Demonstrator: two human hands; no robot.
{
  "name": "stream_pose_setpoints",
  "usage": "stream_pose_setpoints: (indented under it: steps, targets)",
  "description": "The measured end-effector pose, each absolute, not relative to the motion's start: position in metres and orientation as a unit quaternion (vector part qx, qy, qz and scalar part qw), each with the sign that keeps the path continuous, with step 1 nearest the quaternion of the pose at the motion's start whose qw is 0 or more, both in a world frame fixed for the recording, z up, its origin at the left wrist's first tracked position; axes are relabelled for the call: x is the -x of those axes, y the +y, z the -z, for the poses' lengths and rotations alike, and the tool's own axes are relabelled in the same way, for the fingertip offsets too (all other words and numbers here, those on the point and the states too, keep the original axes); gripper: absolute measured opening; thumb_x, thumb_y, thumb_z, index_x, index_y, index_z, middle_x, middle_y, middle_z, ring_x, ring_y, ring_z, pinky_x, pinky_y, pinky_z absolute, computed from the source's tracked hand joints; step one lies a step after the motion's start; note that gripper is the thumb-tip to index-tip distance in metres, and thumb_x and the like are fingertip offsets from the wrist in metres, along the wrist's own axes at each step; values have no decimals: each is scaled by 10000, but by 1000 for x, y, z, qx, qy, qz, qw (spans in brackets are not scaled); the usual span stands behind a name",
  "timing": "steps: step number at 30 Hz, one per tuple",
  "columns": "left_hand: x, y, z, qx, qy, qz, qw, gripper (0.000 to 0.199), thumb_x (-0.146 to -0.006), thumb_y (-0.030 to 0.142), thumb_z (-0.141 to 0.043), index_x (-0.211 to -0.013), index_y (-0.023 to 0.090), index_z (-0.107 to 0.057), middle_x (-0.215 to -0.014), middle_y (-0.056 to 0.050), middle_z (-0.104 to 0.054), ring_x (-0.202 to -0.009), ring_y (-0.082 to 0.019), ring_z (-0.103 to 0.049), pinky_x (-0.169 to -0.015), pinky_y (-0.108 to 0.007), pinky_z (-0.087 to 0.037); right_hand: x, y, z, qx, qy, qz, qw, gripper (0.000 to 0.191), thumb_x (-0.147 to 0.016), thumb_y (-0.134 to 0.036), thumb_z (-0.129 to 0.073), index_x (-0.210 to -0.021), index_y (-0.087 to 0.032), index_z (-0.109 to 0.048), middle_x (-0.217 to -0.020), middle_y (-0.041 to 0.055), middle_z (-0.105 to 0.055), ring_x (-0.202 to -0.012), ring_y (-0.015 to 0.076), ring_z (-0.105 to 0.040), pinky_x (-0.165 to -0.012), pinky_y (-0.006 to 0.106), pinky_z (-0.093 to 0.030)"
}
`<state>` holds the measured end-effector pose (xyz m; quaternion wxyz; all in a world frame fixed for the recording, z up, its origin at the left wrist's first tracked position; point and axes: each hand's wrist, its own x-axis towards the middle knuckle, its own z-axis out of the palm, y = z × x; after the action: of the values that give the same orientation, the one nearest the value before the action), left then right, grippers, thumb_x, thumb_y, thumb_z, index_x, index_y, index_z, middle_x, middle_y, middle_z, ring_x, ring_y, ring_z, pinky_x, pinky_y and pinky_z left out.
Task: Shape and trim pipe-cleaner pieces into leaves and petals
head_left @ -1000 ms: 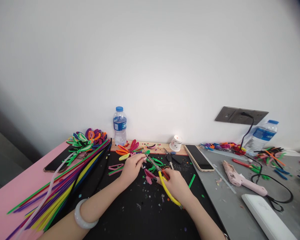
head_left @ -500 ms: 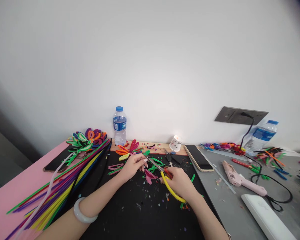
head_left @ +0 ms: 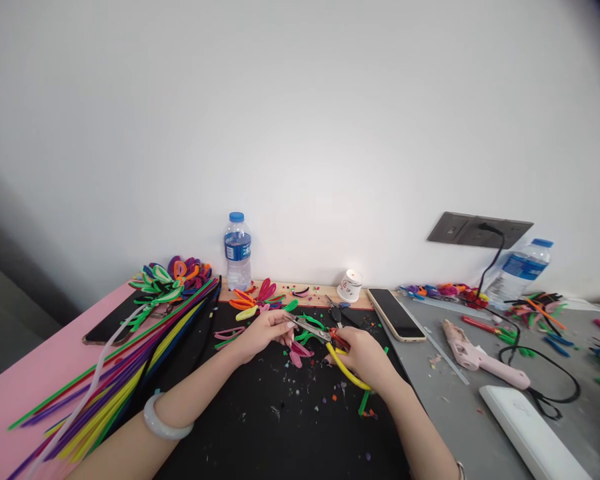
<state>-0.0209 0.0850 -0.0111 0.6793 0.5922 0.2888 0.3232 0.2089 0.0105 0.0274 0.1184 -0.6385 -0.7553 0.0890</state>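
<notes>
My left hand (head_left: 269, 332) is closed in a pinch, and a short green pipe cleaner piece (head_left: 291, 306) sticks out past its fingers. In my right hand (head_left: 363, 357) is a pair of scissors (head_left: 349, 370) with yellow and red handles, its metal blades pointing left to my left fingertips. The blade tips are partly hidden by those fingers. Under the blades lie green pipe cleaner loops (head_left: 307, 328) and a pink pipe cleaner shape (head_left: 298, 352). An orange and pink pipe cleaner flower (head_left: 260, 297) lies just behind my left hand.
Long pipe cleaners (head_left: 125, 380) fan out at left beside a phone (head_left: 113, 323). A water bottle (head_left: 238, 253), a paper cup (head_left: 350, 285) and another phone (head_left: 396, 315) stand or lie at the back. To the right are a glue gun (head_left: 485, 360), its cord and a white box (head_left: 530, 433).
The scissors and my right hand have shifted slightly, with the handles turned a little flatter and more blade showing. My left hand stays almost in place. The whole view moved slightly.
</notes>
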Motion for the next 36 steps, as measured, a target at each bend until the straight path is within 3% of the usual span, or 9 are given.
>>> stream_pose_setpoints:
  steps: [9, 14, 20, 36]
  targets:
    - [25, 86, 11, -597, 271, -286, 699, 255, -761, 390, -657, -763, 149, -573, -652, -2, -634, -605, -124, -580, -613, -238, -419, -218, 17, -20, 606, -767, -96, 187, 187, -728, -250, -652, -910, -220, -626, -1028, 38, -644, -912, 205, -611, -739, 265, -443]
    - [29, 85, 3, -612, 253, -248, 707, 202, -755, 325, -670, -754, 141, -587, -638, -3, -631, -612, -123, -570, -610, -224, -396, -219, 20, -19, 581, -783, -87, 205, 177, -718, -131, -606, -877, -209, -608, -986, 42, -633, -877, 186, -608, -756, 264, -462]
    - [32, 88, 3, -626, 236, -206, 714, 262, -770, 397, -656, -750, 142, -595, -616, -5, -628, -594, -123, -568, -611, -225, -388, -219, 24, -19, 565, -799, -62, 196, 260, -684, -57, -563, -899, -197, -598, -940, 48, -615, -894, 201, -589, -752, 281, -467]
    - [27, 89, 15, -523, 257, -297, 757, 232, -747, 337, -692, -811, 148, -576, -640, 16, -584, -570, -87, -515, -598, -217, -395, -210, 15, -19, 640, -727, -117, 221, 357, -687, -271, -646, -1020, -199, -538, -1072, 57, -576, -992, 220, -570, -854, 296, -427]
